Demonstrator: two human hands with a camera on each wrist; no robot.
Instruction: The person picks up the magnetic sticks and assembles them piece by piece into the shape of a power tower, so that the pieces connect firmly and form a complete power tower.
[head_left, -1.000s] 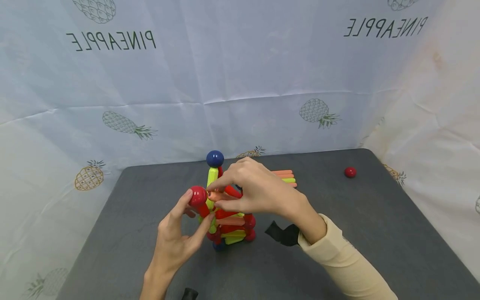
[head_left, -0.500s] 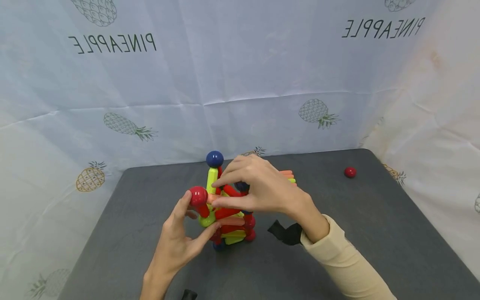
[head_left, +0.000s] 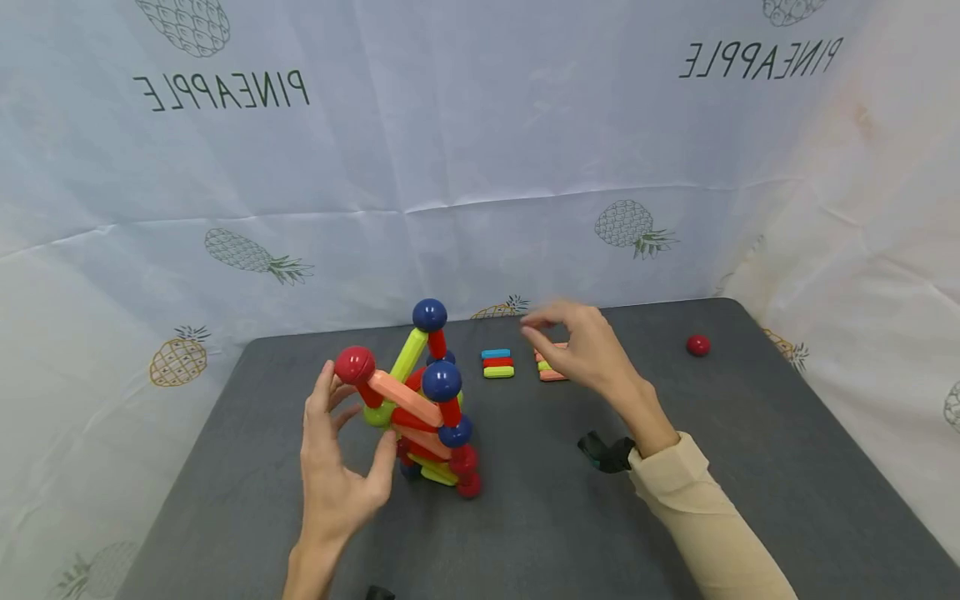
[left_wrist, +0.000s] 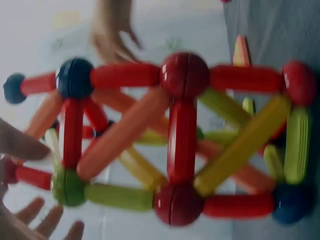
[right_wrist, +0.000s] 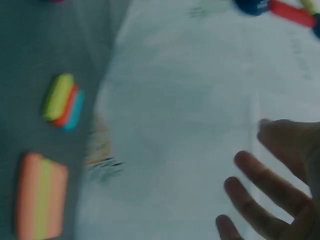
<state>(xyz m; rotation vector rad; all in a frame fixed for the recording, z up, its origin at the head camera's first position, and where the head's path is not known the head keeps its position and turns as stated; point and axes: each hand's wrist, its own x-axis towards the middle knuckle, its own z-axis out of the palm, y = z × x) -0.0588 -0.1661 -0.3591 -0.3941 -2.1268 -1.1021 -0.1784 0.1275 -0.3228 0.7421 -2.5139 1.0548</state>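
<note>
A tower of magnetic building sticks and balls [head_left: 408,404] stands on the dark table in the head view, made of red, orange and yellow-green sticks with red, blue and green balls. My left hand [head_left: 337,467] loosely holds its near left corner, fingers by the upper red ball [head_left: 355,364] and thumb near the green ball [head_left: 378,414]. In the left wrist view, the thumb [left_wrist: 25,145] and spread fingers surround that corner; exact contact is unclear. My right hand [head_left: 588,346] hovers beside a stack of orange and yellow sticks [head_left: 551,373], holding nothing, its fingers loosely bent.
Blue, red and yellow sticks [head_left: 497,363] lie side by side behind the tower. A single red ball [head_left: 699,345] rests near the table's far right corner. A pineapple-print cloth [head_left: 480,150] hangs behind the table [head_left: 555,517].
The right hand has left the orange stick, which now joins the upper red ball to a blue ball, and moved right. The tower has turned and shifted left with the left hand.
</note>
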